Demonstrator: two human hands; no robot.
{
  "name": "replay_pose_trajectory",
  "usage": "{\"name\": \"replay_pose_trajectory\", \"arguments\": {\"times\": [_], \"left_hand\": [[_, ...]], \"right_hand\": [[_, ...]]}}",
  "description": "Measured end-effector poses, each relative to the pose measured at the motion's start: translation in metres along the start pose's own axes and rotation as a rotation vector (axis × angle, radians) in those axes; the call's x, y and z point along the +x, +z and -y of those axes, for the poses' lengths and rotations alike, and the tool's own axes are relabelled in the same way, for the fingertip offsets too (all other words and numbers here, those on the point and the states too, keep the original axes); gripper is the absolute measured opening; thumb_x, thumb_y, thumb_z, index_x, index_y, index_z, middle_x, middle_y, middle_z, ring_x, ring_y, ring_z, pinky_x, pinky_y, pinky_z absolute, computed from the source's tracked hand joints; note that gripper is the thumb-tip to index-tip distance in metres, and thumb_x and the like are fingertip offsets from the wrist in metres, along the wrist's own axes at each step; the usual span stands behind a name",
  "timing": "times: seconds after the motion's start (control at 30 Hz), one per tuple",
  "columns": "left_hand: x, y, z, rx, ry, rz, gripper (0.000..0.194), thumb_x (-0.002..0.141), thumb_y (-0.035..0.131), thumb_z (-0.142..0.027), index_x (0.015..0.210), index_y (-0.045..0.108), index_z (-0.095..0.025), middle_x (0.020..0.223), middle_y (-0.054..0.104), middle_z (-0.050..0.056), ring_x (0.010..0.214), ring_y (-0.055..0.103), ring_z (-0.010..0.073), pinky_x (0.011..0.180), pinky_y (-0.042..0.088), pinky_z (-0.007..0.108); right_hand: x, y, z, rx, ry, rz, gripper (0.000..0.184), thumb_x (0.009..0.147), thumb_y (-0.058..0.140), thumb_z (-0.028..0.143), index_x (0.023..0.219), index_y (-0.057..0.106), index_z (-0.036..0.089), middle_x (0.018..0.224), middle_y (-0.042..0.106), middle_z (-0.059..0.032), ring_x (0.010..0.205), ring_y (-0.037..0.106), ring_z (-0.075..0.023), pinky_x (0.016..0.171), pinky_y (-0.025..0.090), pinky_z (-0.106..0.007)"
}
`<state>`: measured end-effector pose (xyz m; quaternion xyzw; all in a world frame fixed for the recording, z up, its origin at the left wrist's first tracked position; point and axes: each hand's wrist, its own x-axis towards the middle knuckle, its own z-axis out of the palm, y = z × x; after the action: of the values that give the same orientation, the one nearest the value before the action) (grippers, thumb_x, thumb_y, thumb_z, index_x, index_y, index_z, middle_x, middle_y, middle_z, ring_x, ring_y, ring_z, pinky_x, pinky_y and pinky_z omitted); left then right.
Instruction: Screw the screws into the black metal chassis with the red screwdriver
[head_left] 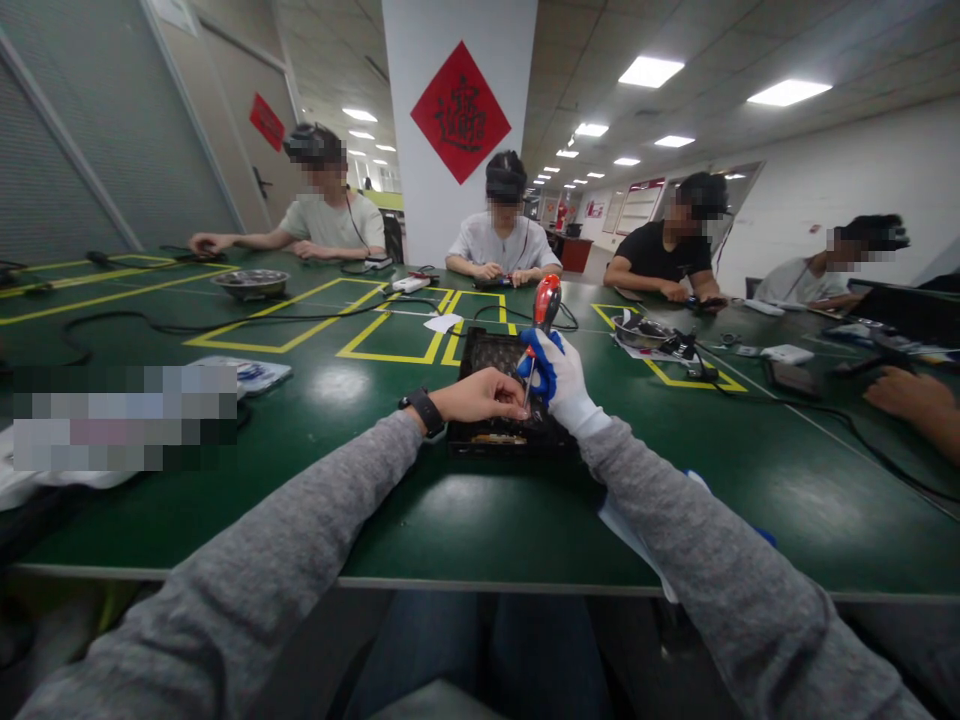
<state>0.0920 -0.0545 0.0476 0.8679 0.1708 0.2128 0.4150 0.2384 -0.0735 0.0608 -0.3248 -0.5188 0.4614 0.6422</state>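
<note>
A screwdriver (548,300) with a red and black handle stands nearly upright in my right hand (559,375), which wears a white and blue glove. Its thin metal shaft points down into an open black case (491,449) on the green table. My left hand (491,394), bare and with a black watch (426,410) at the wrist, reaches over the case. Its thumb and fingertips are pinched together close to the shaft's lower end; whatever they grip is too small to tell. Dark parts fill the case, partly hidden by both hands.
Yellow tape (390,355) marks rectangles on the green table (465,530). A metal bowl (252,283) stands at the far left, another bowl (641,332) with dark parts at the right. Black cables (150,322) cross the surface. Several people sit around the table.
</note>
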Motion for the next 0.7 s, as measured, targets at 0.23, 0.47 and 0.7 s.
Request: {"name": "replay_pose_trajectory", "arguments": {"times": [0.23,0.47,0.7], "left_hand": [[0.0009,0.0003,0.0019,0.006,-0.02,-0.021,0.031,0.068,0.067,-0.038,0.074,0.064,-0.008,0.069,0.064,0.004,0.062,0.056,0.0103,0.061,0.042,0.022],[-0.0005,-0.0004,-0.0012,-0.028,-0.002,0.038,0.029,0.072,0.065,-0.034,0.083,0.066,-0.007,0.08,0.067,0.008,0.072,0.059,0.0124,0.067,0.044,0.023],[0.0005,-0.0001,0.0018,0.026,-0.024,-0.011,0.031,0.071,0.065,-0.037,0.079,0.064,-0.007,0.069,0.063,0.004,0.062,0.055,0.0097,0.061,0.042,0.021]], "right_hand": [[0.0001,-0.0012,0.0,-0.023,-0.003,0.022,0.043,0.07,0.058,0.055,0.087,0.061,0.016,0.048,0.051,0.004,0.034,0.037,-0.0035,0.032,0.023,-0.017],[-0.0026,-0.0002,0.0027,-0.031,0.023,0.046,0.043,0.07,0.058,0.055,0.087,0.061,0.016,0.049,0.051,0.0041,0.034,0.037,-0.0033,0.032,0.023,-0.017],[-0.0015,0.0024,0.0019,0.004,-0.011,0.016,0.037,0.069,0.061,0.051,0.084,0.057,0.017,0.049,0.051,0.0053,0.034,0.039,-0.0037,0.032,0.025,-0.016]]}}
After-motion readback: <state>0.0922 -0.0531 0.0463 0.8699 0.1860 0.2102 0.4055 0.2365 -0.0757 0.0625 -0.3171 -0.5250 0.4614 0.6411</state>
